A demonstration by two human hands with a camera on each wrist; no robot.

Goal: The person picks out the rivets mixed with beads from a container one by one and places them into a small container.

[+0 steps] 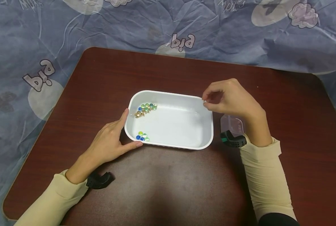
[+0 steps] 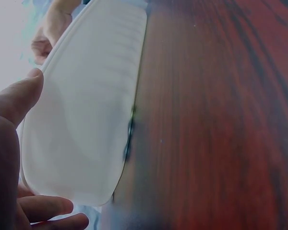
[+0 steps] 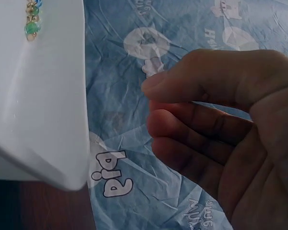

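Note:
A white tray (image 1: 182,121) lies on the table. At its left end are several gold push pins (image 1: 137,115) mixed with green and blue glass beads (image 1: 146,105), and a second small group of glass beads (image 1: 142,137) sits in the near left corner. My left hand (image 1: 108,139) rests against the tray's near left corner, thumb along the near rim and fingers straight along the left side. Above the far right corner, my right hand (image 1: 231,95) pinches a small metallic pin (image 1: 204,102) between thumb and fingertips. In the right wrist view the pin cannot be made out.
A small clear plastic box (image 1: 230,124) lies right of the tray, partly under the right wrist. Dark reddish wood tabletop (image 1: 162,182) surrounds the tray. A printed blue cloth (image 1: 128,34) hangs or lies beyond the table's far edge.

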